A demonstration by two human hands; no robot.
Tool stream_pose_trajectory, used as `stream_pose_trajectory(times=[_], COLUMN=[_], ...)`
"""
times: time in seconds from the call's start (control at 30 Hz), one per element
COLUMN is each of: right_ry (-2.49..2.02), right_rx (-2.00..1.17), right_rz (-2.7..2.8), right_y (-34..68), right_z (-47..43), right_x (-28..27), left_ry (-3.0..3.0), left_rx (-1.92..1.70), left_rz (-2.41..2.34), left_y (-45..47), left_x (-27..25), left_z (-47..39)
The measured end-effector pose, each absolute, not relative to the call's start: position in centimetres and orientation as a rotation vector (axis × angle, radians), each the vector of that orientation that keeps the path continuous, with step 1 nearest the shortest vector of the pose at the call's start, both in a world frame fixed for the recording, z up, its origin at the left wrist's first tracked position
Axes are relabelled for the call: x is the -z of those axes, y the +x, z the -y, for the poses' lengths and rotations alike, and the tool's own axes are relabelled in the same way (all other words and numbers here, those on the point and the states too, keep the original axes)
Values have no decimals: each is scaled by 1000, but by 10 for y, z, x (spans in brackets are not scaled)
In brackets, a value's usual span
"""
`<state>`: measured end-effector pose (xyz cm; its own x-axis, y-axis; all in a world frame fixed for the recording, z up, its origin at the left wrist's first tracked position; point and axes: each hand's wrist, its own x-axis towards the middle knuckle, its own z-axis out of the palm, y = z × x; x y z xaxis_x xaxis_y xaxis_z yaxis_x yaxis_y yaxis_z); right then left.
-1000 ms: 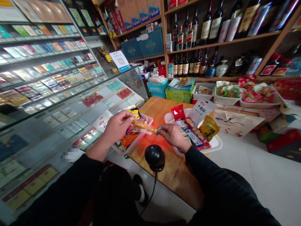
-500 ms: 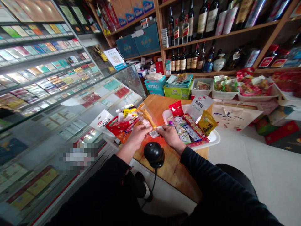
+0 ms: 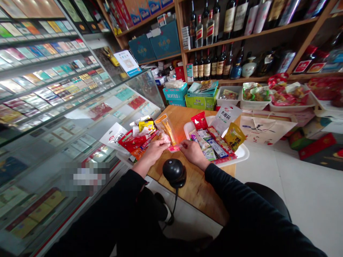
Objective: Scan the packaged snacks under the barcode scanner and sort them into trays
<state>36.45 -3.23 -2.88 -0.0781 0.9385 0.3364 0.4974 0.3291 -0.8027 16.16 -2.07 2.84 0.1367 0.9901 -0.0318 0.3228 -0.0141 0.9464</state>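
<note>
A clear plastic snack packet (image 3: pixel 168 132) with an orange-yellow, stick-like piece inside is held up over the wooden table (image 3: pixel 175 116). My left hand (image 3: pixel 157 150) pinches its lower left corner. At the lower right end, my right hand (image 3: pixel 193 152) has its fingers closed on the edge. Red light falls on the packet's lower strip. Just below my hands stands a black barcode scanner (image 3: pixel 173 169) with a cable. To the left lies a pile of snack packets (image 3: pixel 134 140). On the right, a white tray (image 3: pixel 244 153) holds several more packets.
A glass display counter (image 3: pixel 102 117) runs along the left. Behind the table are a teal box (image 3: pixel 174 93), a green box (image 3: pixel 200 101) and white bins of snacks (image 3: pixel 255 103). A paper bag (image 3: pixel 265 130) stands right of the tray. Bottles (image 3: pixel 207 66) line the shelves.
The packet's lower end has tipped, so a red-lit strip shows where a white label with a barcode was visible. My hands have moved slightly apart, still on the packet.
</note>
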Motion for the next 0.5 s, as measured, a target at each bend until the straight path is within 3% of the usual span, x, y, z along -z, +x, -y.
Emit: stream_pose_trajectory(times=[0.5], right_ry=[-1342], right_rx=[-543], right_rz=[1895], right_y=[365], right_z=[36], right_x=[29], left_ry=[1588], left_rx=[-838], left_rz=[-1325], left_y=[147], left_x=[-8], left_z=[21])
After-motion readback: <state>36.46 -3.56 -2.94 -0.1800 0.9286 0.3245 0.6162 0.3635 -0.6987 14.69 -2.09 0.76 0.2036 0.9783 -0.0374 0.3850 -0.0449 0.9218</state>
